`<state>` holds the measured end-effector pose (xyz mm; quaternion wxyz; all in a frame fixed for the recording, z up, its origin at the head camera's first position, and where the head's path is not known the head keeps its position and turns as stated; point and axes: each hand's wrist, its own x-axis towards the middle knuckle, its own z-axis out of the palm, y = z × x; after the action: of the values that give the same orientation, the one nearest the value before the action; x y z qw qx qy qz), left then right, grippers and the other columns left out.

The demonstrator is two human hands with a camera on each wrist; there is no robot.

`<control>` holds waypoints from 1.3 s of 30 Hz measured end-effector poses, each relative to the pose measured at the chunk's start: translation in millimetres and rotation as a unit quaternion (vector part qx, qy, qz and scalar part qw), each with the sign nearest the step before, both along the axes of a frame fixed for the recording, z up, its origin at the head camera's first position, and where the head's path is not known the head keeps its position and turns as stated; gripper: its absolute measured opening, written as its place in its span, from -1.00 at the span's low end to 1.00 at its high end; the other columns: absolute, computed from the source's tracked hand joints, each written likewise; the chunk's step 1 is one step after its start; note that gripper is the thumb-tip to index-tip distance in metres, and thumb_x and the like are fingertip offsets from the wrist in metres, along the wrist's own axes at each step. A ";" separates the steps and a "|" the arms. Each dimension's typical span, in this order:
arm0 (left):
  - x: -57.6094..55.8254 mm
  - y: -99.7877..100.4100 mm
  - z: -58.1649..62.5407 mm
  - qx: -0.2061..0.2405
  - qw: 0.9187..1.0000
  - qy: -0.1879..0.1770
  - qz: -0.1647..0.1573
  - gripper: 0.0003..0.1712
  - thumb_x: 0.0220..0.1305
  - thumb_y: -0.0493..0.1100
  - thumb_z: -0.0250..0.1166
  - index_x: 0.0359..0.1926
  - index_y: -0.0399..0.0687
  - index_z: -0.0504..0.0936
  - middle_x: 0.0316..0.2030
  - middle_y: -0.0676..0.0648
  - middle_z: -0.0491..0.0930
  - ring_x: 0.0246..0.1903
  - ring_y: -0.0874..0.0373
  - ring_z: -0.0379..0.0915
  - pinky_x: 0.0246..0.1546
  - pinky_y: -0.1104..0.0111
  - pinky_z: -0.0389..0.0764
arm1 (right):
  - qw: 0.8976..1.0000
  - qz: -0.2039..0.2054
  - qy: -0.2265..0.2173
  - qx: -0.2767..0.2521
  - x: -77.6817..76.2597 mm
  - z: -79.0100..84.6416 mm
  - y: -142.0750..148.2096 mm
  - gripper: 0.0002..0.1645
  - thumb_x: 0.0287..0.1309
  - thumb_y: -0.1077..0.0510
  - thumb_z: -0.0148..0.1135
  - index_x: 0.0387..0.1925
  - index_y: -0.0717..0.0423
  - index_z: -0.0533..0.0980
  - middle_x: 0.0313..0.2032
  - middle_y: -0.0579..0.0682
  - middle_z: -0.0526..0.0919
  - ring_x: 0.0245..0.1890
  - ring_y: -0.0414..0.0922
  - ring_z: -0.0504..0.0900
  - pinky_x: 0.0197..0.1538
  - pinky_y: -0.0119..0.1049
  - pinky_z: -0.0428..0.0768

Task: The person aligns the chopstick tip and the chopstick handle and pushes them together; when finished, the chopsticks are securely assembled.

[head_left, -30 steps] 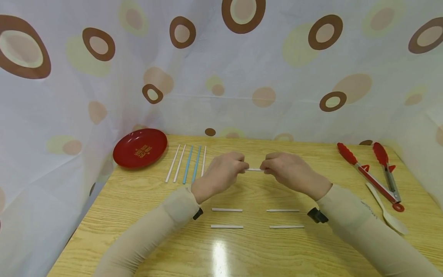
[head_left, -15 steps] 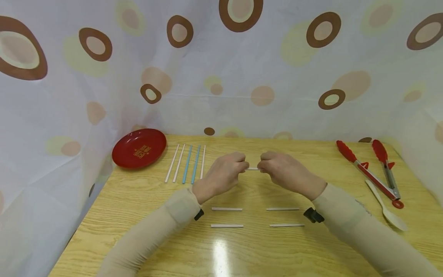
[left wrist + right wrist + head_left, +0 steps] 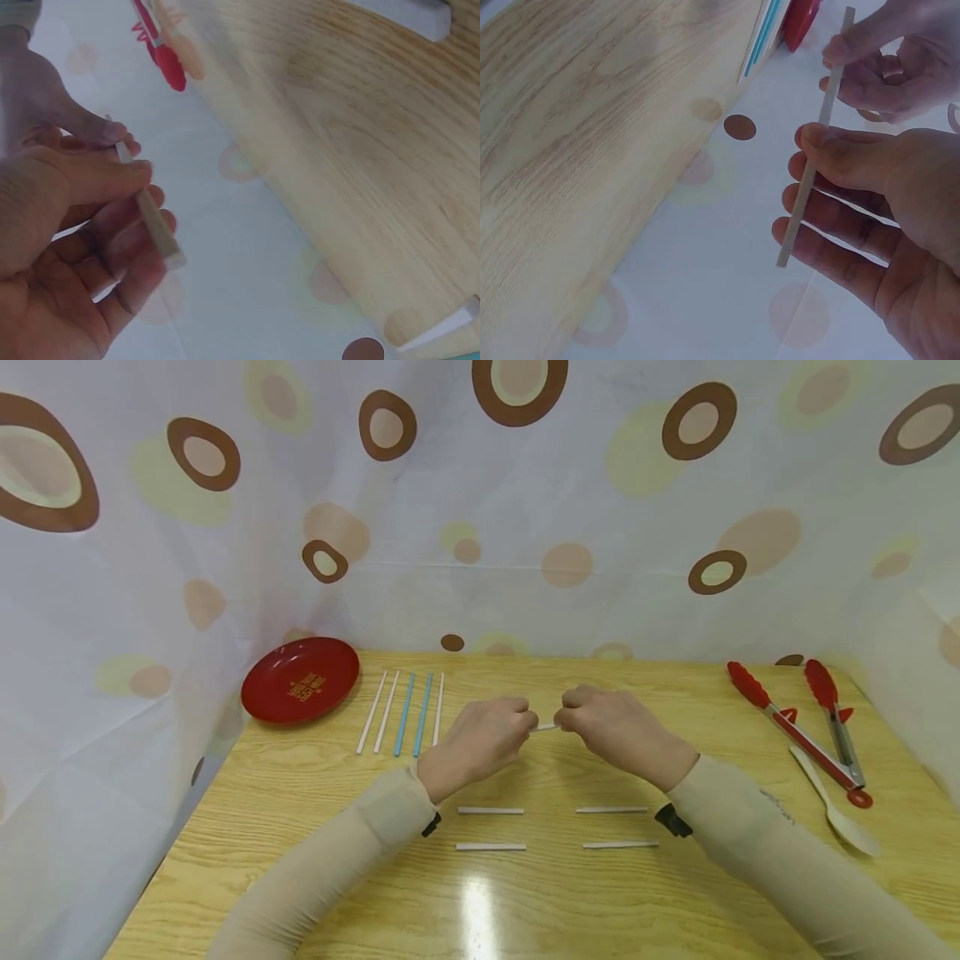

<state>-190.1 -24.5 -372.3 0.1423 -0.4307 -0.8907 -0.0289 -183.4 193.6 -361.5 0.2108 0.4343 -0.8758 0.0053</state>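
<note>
At the far left, the red plate (image 3: 333, 668) and, beside it, the row of two blue sticks (image 3: 405, 714) and three white ones lie as they did a second ago. Next comes the left hand (image 3: 480, 739), nearly unmoved, its thumb and fingers pinching the slim wood-coloured stick (image 3: 546, 727). The stick spans both hands and looks lifted off the surface (image 3: 562, 910); it was level and now tilts slightly, right end higher. Nearer the person, the left pair of short white sticks (image 3: 491, 811) and the right pair (image 3: 611, 810) have stayed put. The right hand (image 3: 618, 727) has edged toward the left, narrowing the gap; its thumb and fingers also pinch the stick. Farther right, the red-tipped tongs (image 3: 813, 747) and the pale spoon (image 3: 853, 833) are untouched. The change seems a small adjustment of grip: the stick appears whole and not yet laid down.
</note>
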 end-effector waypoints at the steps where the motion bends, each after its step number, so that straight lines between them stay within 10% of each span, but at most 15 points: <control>1: 0.6 0.7 0.8 -0.006 1.000 -0.005 0.005 -0.87 0.39 -0.23 0.26 -0.22 0.03 0.75 -0.40 0.08 0.53 -0.58 0.31 0.32 -0.69 0.56 0.31 | 1.000 -0.004 0.005 0.004 0.1 -0.3 -0.2 -0.81 -0.08 0.36 0.53 -0.51 0.08 0.65 -0.57 -0.09 0.35 -0.58 -0.18 0.36 -0.65 -0.41 0.30; 19: -0.8 -0.5 -6.7 0.028 0.991 -0.127 0.006 -0.89 0.29 -0.33 0.33 -0.17 -0.13 0.70 -0.29 -0.01 0.63 -0.38 0.22 0.53 -0.47 0.59 0.45 | 0.999 0.009 0.046 0.027 0.3 -5.2 -2.3 -0.74 -0.11 0.40 0.55 -0.46 0.11 0.60 -0.45 -0.03 0.48 -0.43 -0.12 0.46 -0.55 -0.40 0.44; 26: -10.2 -6.4 -9.5 0.057 0.971 -0.224 0.062 -0.88 0.29 -0.43 0.23 -0.22 -0.25 0.67 -0.32 -0.08 0.63 -0.46 0.22 0.46 -0.46 0.49 0.51 | 0.999 0.021 0.038 0.022 4.1 -5.8 0.7 -0.64 -0.23 0.36 0.63 -0.40 0.15 0.58 -0.40 0.00 0.53 -0.38 -0.08 0.53 -0.39 -0.33 0.59; 33: -19.6 -18.1 -17.3 0.083 0.950 -0.283 0.106 -0.88 0.23 -0.49 0.24 -0.40 -0.29 0.63 -0.46 -0.13 0.60 -0.59 0.27 0.36 -0.53 0.49 0.45 | 0.992 -0.027 -0.099 0.076 21.0 -12.3 7.9 -0.64 -0.16 0.23 0.62 -0.29 0.09 0.62 -0.40 -0.05 0.54 -0.43 -0.12 0.56 -0.45 -0.35 0.58; 39: -29.8 -26.9 -18.7 0.093 0.934 -0.309 0.154 -0.79 0.17 -0.55 0.21 -0.53 -0.27 0.53 -0.65 -0.08 0.49 -0.77 0.26 0.31 -0.71 0.51 0.38 | 0.948 -0.078 -0.296 0.082 25.8 -10.3 15.1 -0.67 0.00 0.17 0.54 -0.17 0.09 0.62 -0.30 -0.05 0.61 -0.31 -0.13 0.59 -0.30 -0.18 0.59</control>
<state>-219.9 -51.5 -391.0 -0.0980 -0.2427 -0.9395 -0.2212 -157.6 208.8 -371.8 -0.0947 0.3592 -0.9273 0.0457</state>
